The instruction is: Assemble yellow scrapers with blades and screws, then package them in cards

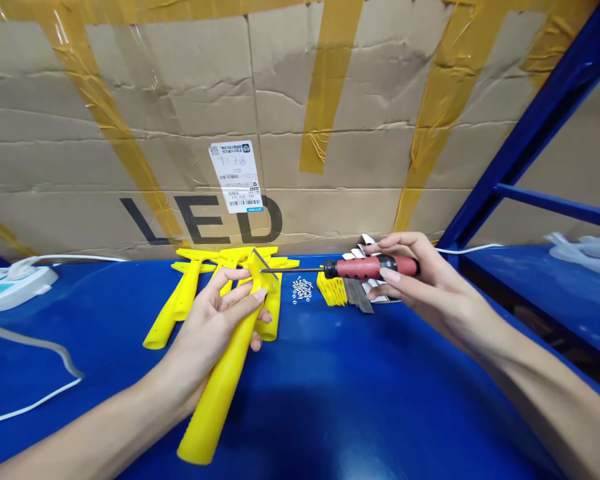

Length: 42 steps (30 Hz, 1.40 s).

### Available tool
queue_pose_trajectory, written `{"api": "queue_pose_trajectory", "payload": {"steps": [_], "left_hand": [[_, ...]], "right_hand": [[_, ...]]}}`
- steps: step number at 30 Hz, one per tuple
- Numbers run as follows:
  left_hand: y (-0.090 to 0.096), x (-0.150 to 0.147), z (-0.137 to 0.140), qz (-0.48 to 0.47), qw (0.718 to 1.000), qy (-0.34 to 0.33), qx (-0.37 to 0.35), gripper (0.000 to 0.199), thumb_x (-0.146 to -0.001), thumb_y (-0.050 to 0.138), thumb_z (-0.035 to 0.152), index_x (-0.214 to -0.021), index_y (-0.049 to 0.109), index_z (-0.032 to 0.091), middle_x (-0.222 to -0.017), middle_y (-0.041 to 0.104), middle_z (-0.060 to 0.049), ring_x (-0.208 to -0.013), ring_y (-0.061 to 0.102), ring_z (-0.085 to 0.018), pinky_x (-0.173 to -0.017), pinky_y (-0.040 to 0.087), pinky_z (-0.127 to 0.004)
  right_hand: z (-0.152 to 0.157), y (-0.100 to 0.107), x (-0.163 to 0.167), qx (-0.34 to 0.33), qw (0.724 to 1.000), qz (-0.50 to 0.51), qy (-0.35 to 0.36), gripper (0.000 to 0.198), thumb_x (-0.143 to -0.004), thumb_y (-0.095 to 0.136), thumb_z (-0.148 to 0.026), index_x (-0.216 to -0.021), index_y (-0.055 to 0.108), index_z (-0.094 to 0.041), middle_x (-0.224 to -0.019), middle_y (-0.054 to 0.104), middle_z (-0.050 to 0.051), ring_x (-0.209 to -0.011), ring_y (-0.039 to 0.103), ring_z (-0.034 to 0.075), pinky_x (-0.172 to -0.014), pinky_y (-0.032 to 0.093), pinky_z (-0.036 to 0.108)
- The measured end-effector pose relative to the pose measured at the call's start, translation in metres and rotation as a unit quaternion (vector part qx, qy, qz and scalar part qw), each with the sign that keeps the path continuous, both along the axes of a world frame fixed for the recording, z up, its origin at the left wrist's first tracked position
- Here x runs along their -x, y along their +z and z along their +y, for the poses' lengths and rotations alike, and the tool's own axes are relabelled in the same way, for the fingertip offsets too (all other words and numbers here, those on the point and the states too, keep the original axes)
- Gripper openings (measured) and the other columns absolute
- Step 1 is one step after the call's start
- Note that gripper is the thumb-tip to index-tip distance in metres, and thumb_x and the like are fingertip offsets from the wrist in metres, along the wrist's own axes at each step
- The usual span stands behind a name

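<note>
My left hand (230, 310) is closed around the upper part of a yellow plastic scraper handle (220, 393), its hollow end pointing down toward me. A thin metal blade edge shows at the handle's head. In my right hand (425, 280) is a screwdriver (360, 268) with a red and black grip, held level by the fingers. Its shaft runs left and the tip meets the head of the handle; the screw there is too small to make out. Behind my left hand lie several more yellow handles (167, 320).
Small screws (303, 291) lie in a pile on the blue table (360, 400). Beside them are small yellow pieces (333, 291) and grey blades (359, 295). A taped cardboard box (285, 87) stands behind. On the left are a white power strip (17, 287) and cables; a blue frame (520, 127) rises right.
</note>
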<state>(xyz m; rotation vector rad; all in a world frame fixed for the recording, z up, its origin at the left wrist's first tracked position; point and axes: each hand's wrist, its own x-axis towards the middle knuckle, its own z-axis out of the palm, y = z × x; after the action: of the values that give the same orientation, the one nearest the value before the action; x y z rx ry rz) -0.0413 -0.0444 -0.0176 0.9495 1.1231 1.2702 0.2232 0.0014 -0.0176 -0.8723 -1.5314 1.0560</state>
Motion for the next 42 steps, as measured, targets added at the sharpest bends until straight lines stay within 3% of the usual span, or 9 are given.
{"api": "queue_pose_trajectory", "payload": {"steps": [5,10,14,18,24,28,33,37,42], "left_hand": [[0.0057,-0.0035,-0.0049,0.008,1.0,-0.008,0.002,0.047,-0.075,0.084,0.03,-0.102,0.046,0.025,-0.079,0.064,0.003,-0.048,0.057,-0.01,-0.038,0.046,-0.019],[0.0076,-0.0025,-0.0049,0.016,1.0,-0.003,-0.014,0.045,-0.077,0.083,0.032,-0.102,0.046,0.026,-0.074,0.063,0.005,-0.044,0.052,-0.007,-0.038,0.044,-0.018],[0.0047,-0.0015,-0.0026,0.011,1.0,0.002,-0.006,0.052,-0.071,0.087,0.033,-0.102,0.046,0.026,-0.081,0.064,0.004,-0.045,0.053,-0.008,-0.037,0.044,-0.019],[0.0027,-0.001,0.0002,0.022,0.999,0.022,-0.021,0.049,-0.072,0.086,0.032,-0.1,0.047,0.025,-0.073,0.061,0.005,-0.048,0.054,-0.009,-0.038,0.044,-0.018],[0.0019,-0.0048,-0.001,0.021,1.0,0.012,-0.001,0.05,-0.071,0.087,0.033,-0.1,0.047,0.025,-0.083,0.065,0.003,-0.047,0.053,-0.007,-0.038,0.044,-0.019],[0.0008,-0.0066,-0.0015,0.023,1.0,0.02,-0.008,0.051,-0.071,0.087,0.033,-0.102,0.048,0.025,-0.079,0.063,0.005,-0.047,0.053,-0.007,-0.038,0.044,-0.018],[-0.0001,-0.007,-0.0008,0.015,1.0,0.018,0.006,0.058,-0.065,0.09,0.034,-0.101,0.046,0.025,-0.08,0.065,0.003,-0.046,0.054,-0.008,-0.036,0.043,-0.019],[-0.0005,-0.0043,0.0002,0.03,0.999,0.018,-0.015,0.05,-0.072,0.085,0.033,-0.103,0.046,0.025,-0.07,0.062,0.005,-0.045,0.053,-0.009,-0.038,0.044,-0.018],[0.0021,-0.0031,0.0007,0.043,0.998,0.001,-0.034,0.046,-0.077,0.082,0.032,-0.104,0.045,0.026,-0.068,0.063,0.005,-0.046,0.054,-0.01,-0.039,0.045,-0.019]], "right_hand": [[0.0039,-0.0032,-0.0044,-0.005,0.997,-0.017,-0.075,0.033,-0.091,0.063,-0.057,-0.092,0.062,-0.024,-0.06,0.056,-0.005,-0.037,0.047,0.008,-0.035,0.037,0.022],[0.0046,-0.0044,-0.0043,-0.008,1.0,0.026,0.01,0.033,-0.084,0.077,-0.044,-0.109,0.064,-0.028,-0.089,0.069,0.001,-0.068,0.067,0.016,-0.062,0.059,0.031],[0.001,-0.0045,-0.0007,-0.039,0.995,-0.043,-0.078,0.033,-0.094,0.06,-0.056,-0.091,0.063,-0.023,-0.058,0.055,-0.004,-0.036,0.045,0.008,-0.034,0.035,0.021],[-0.0012,-0.0039,0.0001,-0.016,1.0,-0.012,0.004,0.031,-0.088,0.071,-0.049,-0.108,0.061,-0.029,-0.081,0.068,0.0,-0.062,0.067,0.017,-0.058,0.058,0.031],[0.0013,-0.0042,-0.0009,-0.028,0.998,-0.01,-0.064,0.029,-0.095,0.06,-0.054,-0.094,0.058,-0.025,-0.064,0.057,-0.004,-0.04,0.049,0.009,-0.038,0.04,0.022],[0.0007,-0.0017,-0.0028,-0.009,1.0,-0.007,0.0,0.031,-0.089,0.071,-0.048,-0.109,0.061,-0.028,-0.082,0.065,0.0,-0.063,0.065,0.015,-0.059,0.056,0.029],[0.0005,-0.0023,-0.003,-0.027,0.995,-0.056,-0.078,0.036,-0.093,0.059,-0.06,-0.09,0.061,-0.023,-0.062,0.052,-0.005,-0.038,0.044,0.008,-0.034,0.033,0.021],[0.0015,-0.0045,-0.0051,-0.022,0.999,-0.034,0.017,0.034,-0.088,0.071,-0.049,-0.112,0.06,-0.028,-0.076,0.065,-0.002,-0.063,0.065,0.016,-0.058,0.055,0.029],[0.0011,-0.0031,-0.0031,-0.026,0.998,-0.027,-0.051,0.032,-0.096,0.056,-0.056,-0.094,0.06,-0.024,-0.061,0.055,-0.005,-0.038,0.046,0.008,-0.037,0.035,0.021]]}}
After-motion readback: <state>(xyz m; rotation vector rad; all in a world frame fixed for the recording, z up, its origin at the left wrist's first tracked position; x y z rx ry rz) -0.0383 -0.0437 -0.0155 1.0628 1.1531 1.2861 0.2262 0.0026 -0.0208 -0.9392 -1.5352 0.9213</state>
